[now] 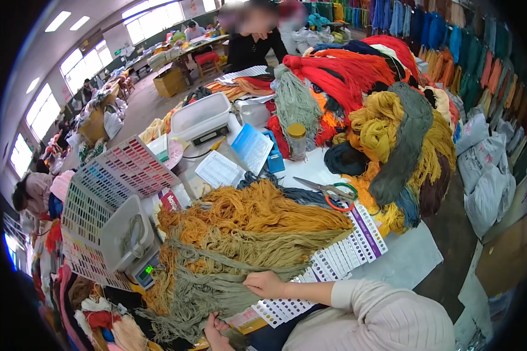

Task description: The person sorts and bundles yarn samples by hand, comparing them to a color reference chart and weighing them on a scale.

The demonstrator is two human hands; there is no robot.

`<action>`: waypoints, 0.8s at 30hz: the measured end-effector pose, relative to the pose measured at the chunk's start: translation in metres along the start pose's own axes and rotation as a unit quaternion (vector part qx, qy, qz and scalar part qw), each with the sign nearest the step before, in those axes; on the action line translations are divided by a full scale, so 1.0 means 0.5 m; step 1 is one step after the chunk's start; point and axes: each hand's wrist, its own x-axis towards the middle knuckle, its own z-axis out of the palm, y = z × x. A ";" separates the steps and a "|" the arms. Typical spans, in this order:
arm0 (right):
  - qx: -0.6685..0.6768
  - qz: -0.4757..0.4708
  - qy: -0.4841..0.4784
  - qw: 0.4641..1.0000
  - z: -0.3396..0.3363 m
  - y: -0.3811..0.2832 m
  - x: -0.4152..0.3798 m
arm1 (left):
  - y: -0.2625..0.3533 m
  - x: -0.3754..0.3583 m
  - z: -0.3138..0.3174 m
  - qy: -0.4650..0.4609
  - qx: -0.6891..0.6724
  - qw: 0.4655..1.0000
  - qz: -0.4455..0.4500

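Note:
A wide heap of loose yarn covers the near part of the table, with orange-gold yarn [263,207] at the back and grey-green yarn [211,286] toward me. My right hand [266,285] is closed on strands at the right side of the grey-green yarn. Lower down, near the bottom edge of the view, my left hand [215,330] curls its fingers around the grey-green yarn's near end. A shade card [357,243] with rows of small colour samples lies partly beneath the heap. Beyond it rest scissors [328,190] with red and green handles.
Large skeins of red yarn [345,73] and olive yarn [380,126] pile up at the back right. A digital scale [145,274] carries a white tub [120,240], beside a propped colour chart [91,205]. A lidded jar [297,143] stands mid-table. A person [255,44] sits opposite.

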 end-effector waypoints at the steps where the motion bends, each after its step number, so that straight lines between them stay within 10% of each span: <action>1: 0.005 -0.002 0.006 1.000 0.003 0.003 0.000 | -0.003 0.012 -0.016 -0.007 0.006 1.000 -0.004; 24: 0.006 -0.008 0.021 1.000 0.002 -0.004 0.004 | -0.024 0.098 -0.060 -0.043 -0.076 0.995 0.038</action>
